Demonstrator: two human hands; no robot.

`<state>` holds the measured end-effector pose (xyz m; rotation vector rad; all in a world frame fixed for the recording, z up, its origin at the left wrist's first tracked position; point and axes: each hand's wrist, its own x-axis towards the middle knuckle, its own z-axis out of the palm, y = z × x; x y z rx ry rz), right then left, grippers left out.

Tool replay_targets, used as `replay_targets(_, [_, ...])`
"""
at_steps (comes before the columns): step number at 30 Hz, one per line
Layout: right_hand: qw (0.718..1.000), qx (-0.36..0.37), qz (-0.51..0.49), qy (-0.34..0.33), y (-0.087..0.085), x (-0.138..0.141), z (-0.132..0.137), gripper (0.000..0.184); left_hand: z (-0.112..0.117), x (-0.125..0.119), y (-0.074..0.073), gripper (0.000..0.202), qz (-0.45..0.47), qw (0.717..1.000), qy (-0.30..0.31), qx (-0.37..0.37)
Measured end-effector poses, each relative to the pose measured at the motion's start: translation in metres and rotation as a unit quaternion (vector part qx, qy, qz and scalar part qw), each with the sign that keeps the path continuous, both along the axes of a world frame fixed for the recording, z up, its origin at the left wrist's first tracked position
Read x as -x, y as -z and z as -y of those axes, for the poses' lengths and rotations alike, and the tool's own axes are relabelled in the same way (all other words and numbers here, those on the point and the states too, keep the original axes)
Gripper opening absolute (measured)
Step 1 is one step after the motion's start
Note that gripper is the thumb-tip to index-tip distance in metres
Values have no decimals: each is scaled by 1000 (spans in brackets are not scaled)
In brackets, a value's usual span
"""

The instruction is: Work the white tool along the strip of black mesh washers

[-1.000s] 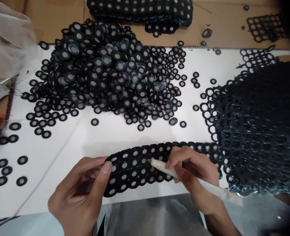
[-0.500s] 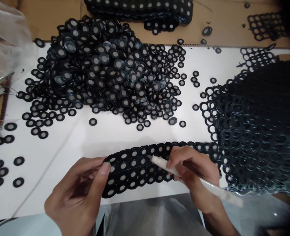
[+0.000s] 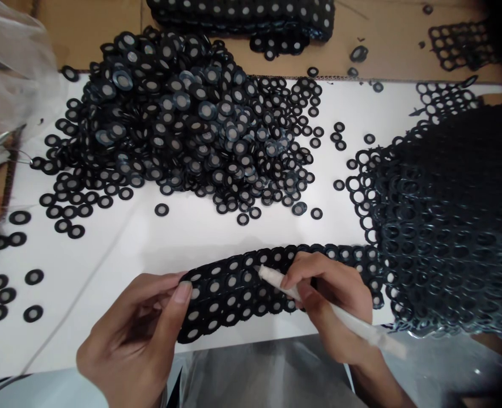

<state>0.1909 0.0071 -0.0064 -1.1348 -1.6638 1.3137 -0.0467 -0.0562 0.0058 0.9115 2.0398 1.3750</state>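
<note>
A black strip [image 3: 232,297] made of joined rings with pale round centres is raised at its left end above the white board. My left hand [image 3: 136,334] pinches that end, thumb on top and fingers behind. In my right hand [image 3: 331,300] is a slim white pen-like tool [image 3: 276,277] with a fine dark tip. The tip is at the upper rows of the strip, near one ring; whether it touches is too small to tell. Rightward, the strip runs to a large pile of black ring mesh [image 3: 450,226].
A big heap of loose black rings with pale centres [image 3: 183,124] covers the back of the white board [image 3: 183,238]. Scattered rings [image 3: 34,276] lie at left. Behind stands a folded stack of filled strips [image 3: 242,17]. A clear plastic bag [image 3: 13,62] is at far left.
My right hand and the pen-like tool have shifted slightly left along the strip. My left hand keeps its pinch on the strip's end, almost unmoved.
</note>
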Motion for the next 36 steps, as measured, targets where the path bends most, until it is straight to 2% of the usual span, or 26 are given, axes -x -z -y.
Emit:
replay_targets(3, [1000, -12, 3, -9, 1, 1, 0, 30, 1, 1, 1, 11, 6, 1000, 10, -6])
replay_targets(9, [994, 53, -81, 44, 4, -5, 6, 29, 4, 4, 6, 14, 7, 1000, 18, -14])
replay_targets(13, [992, 63, -95, 45, 5, -6, 7, 28, 4, 3, 7, 15, 6, 1000, 17, -20])
replay_targets(22, [998, 8, -43, 35, 1, -1, 3, 26, 0, 2, 1, 8, -6, 1000, 10, -2])
replay_targets(28, [1000, 0, -21, 23, -1, 0, 1, 27, -3, -7, -4, 8, 8, 1000, -30, 5])
replay_targets(36, [1000, -10, -6, 7, -2, 0, 0, 28, -2, -2, -5, 6, -7, 1000, 6, 14])
